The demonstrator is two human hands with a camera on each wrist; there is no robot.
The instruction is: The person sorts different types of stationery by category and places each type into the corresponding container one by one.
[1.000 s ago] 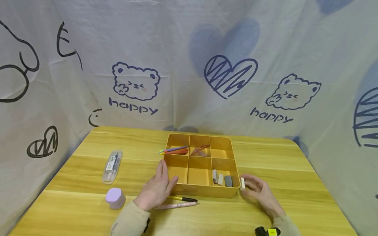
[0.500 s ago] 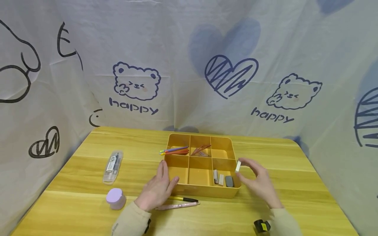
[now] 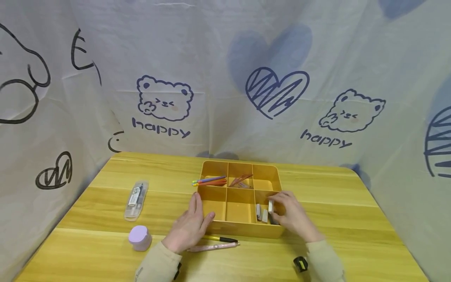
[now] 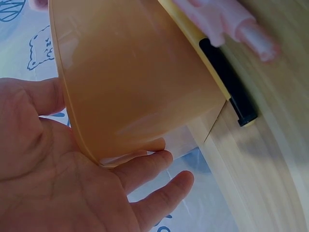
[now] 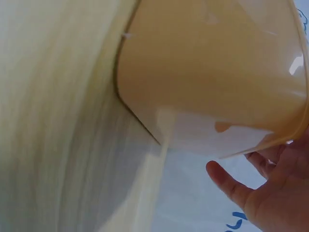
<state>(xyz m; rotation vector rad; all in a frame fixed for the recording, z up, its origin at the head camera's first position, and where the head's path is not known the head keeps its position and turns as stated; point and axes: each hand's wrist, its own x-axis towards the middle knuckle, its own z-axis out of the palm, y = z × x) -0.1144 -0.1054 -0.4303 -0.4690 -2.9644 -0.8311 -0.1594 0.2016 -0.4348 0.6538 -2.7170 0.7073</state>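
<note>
My left hand (image 3: 188, 231) rests against the front left corner of a yellow divided box (image 3: 243, 228), its fingers along the side wall. In the left wrist view, the thumb touches the rim of the box and the other fingers extend along the wall. Between thumb and fingers, my right hand (image 3: 294, 213) pinches a white eraser (image 3: 270, 206) over the front right compartment. Two pale erasers lie below it: a left one (image 3: 258, 212) and another (image 3: 265, 215). A grey eraser (image 3: 273, 220) is partly covered by the right hand. The right wrist view hides the pinched eraser behind the box.
Colored sticks (image 3: 210, 181) lean out of the back left compartment; thin reddish pieces (image 3: 241, 180) lie beside them. A yellow-black pen (image 3: 225, 239) and a pink pen (image 3: 215, 247) lie before the box. Leftward are a clear case (image 3: 136, 200) and a purple-lidded tub (image 3: 140, 237).
My right hand has lifted the white eraser from beside the box's right wall and carried it left over the rim into the front right compartment. The left hand stays put.
</note>
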